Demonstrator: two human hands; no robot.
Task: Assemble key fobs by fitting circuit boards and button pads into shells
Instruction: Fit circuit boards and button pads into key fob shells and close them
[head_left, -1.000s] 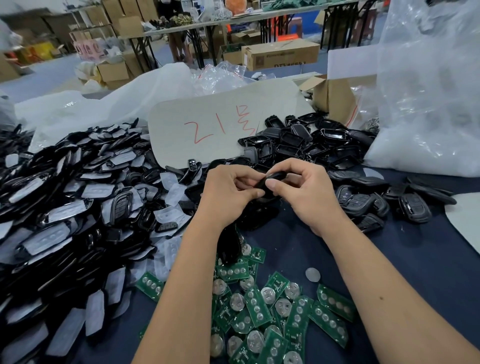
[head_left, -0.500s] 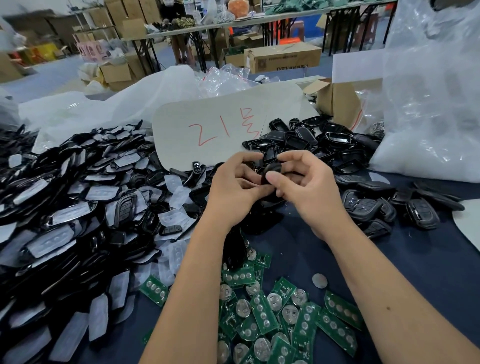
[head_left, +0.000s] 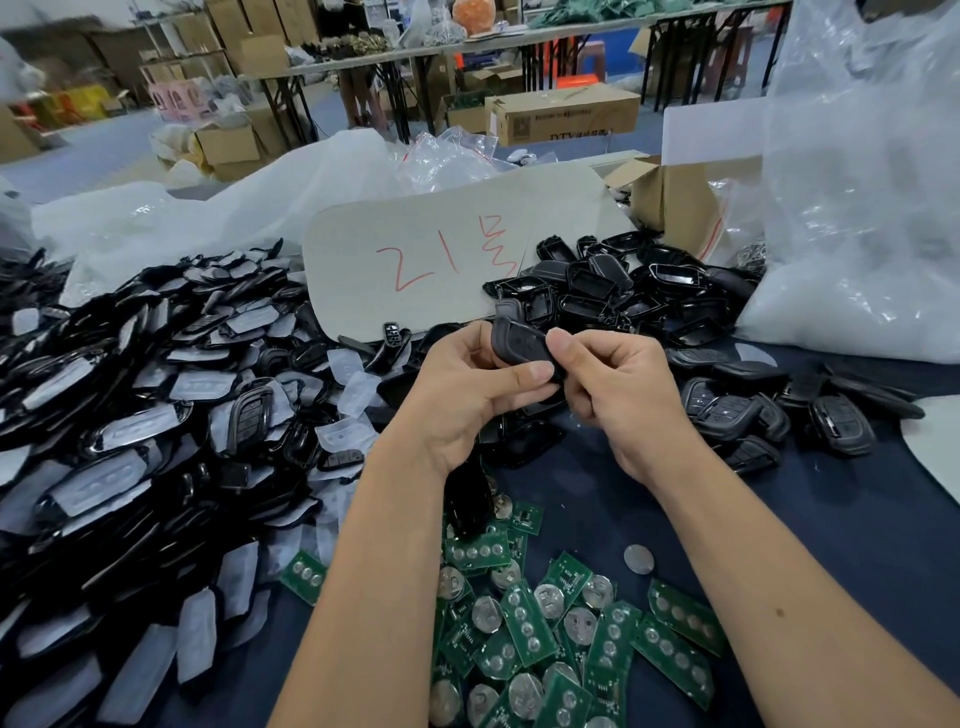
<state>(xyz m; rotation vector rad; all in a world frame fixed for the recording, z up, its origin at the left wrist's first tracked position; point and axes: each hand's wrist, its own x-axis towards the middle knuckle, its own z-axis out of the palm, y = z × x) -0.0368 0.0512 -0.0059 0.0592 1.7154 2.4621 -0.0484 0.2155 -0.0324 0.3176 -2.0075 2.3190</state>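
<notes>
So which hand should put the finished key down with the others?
Probably the right hand: both hands grip the key fob, but the assembled fobs lie on its side. The left hand is farther away.

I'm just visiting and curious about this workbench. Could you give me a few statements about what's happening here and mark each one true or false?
1. Both hands hold one black key fob. True.
2. The green circuit boards lie in a heap near the person. True.
3. The left hand rests flat on the table. False: it grips the fob along with the right hand.
4. The card with red writing is in the person's hand. False: it lies among the shell piles.
</notes>
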